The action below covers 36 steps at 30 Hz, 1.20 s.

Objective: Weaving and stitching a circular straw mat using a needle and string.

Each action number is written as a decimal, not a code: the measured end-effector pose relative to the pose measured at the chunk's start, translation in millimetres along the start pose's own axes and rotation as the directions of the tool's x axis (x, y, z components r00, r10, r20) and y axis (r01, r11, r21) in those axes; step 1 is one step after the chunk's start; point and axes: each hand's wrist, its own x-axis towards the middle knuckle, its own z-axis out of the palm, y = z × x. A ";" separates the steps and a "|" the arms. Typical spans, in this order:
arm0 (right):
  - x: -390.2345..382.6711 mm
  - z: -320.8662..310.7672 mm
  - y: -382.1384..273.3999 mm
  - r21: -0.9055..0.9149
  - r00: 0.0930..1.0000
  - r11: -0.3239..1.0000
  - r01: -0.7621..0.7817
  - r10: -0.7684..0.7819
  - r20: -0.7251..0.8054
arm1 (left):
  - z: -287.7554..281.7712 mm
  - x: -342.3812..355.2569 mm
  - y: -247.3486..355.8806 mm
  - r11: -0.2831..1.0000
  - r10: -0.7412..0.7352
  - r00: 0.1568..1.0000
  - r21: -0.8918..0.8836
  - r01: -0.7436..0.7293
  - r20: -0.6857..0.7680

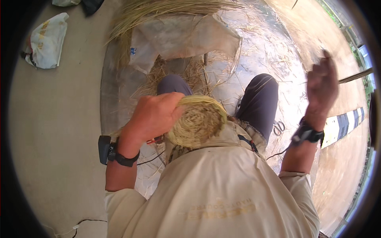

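Observation:
My left hand grips the left rim of a round woven straw basket, held tilted over my lap between my knees; its coiled inside shows. My right hand is raised out at the right, away from the basket, slightly blurred, with fingers curled together; what they hold, if anything, I cannot make out. Loose straw lies on the sheeting in front of me. A pair of scissors lies right of my right knee.
A long straw bundle and a translucent plastic bag lie ahead. A white sack is at upper left. A striped bar and dark stick are at right. Cables run at lower left.

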 end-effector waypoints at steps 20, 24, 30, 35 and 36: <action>-81.1 23.9 112.8 0.097 0.683 0.691 -0.716 0.667 0.297 | 52.8 18.5 19.0 0.968 -0.001 1.000 -0.251 0.007 0.022; -60.5 42.7 132.4 0.321 0.636 0.557 -0.766 0.730 0.250 | 50.1 15.3 28.2 0.985 0.012 0.999 -0.172 -0.005 0.039; -64.0 29.1 130.8 -0.012 0.520 0.533 -0.846 0.831 0.198 | 47.7 0.0 32.1 0.995 -0.034 0.998 -0.089 0.038 0.048; -77.7 38.1 119.1 -0.024 0.568 0.576 -0.817 0.812 0.135 | 40.7 -12.4 28.0 0.979 -0.137 0.984 -0.139 0.152 0.112; -76.6 39.2 119.9 0.008 0.582 0.585 -0.811 0.805 0.112 | 43.2 -14.6 27.3 0.972 -0.150 0.984 -0.167 0.165 0.101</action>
